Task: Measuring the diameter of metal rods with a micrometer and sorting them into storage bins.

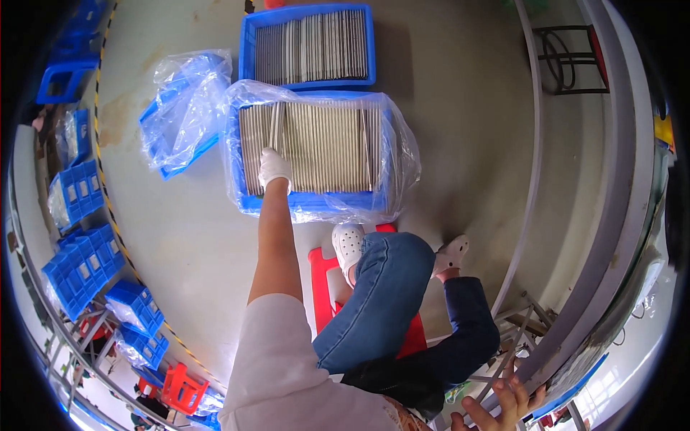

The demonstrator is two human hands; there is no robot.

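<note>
My left hand [274, 169], in a white glove, reaches down into a blue crate [316, 202] lined with clear plastic [406, 161]. Its fingers close on a few thin grey plates [277, 126] near the crate's left side. They stand slightly apart from the tightly packed row of upright plates [323, 147]. At the lower right, my right hand [503, 408] is bare, its fingers spread beside the edge of a workbench [575, 337]. Nothing shows in it.
Behind stands a second blue crate [307, 85] of similar plates. A plastic-covered blue crate [188, 108] lies to the left. A red stool [320, 287] is by my legs. More blue crates [85, 269] line the left, past a striped floor line [109, 194].
</note>
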